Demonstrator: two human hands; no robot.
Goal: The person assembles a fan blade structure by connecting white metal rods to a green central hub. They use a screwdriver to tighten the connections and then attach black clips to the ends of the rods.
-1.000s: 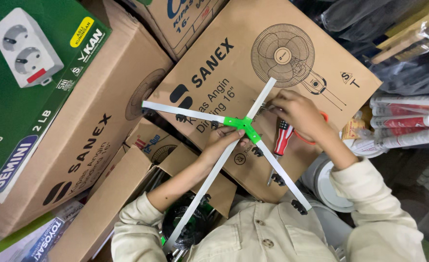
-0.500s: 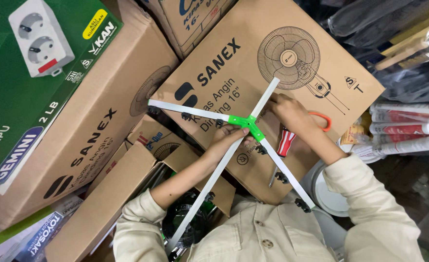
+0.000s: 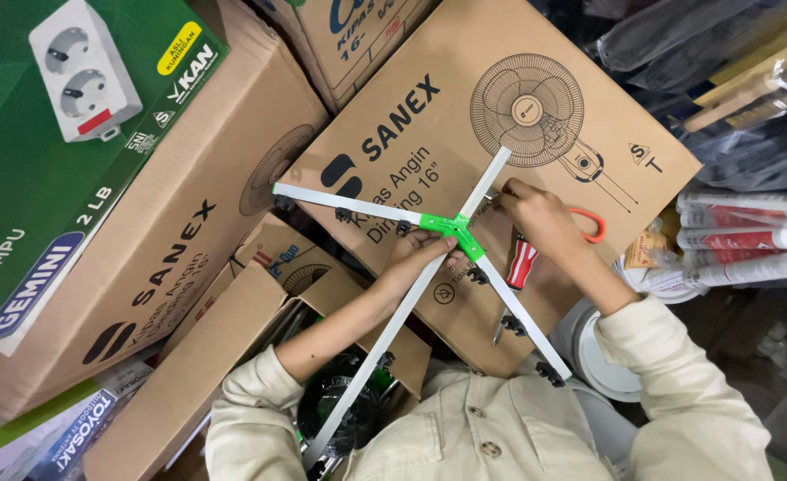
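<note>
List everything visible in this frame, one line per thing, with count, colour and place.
cross-shaped base: one, white bars with a green centre joint, lying on the big carton.
big carton: one, brown with a fan drawing, centre.
other cartons: several, brown, left and top.
green box: one, with a socket picture, top left.
screwdriver: one, red handle, on the big carton beside the right hand.
orange loop handle: one, behind the right hand; rest hidden.
tubes: several, white and red, right edge.
left hand: fingers touching the green joint from below.
right hand: fingers on the upper right bar.
</note>
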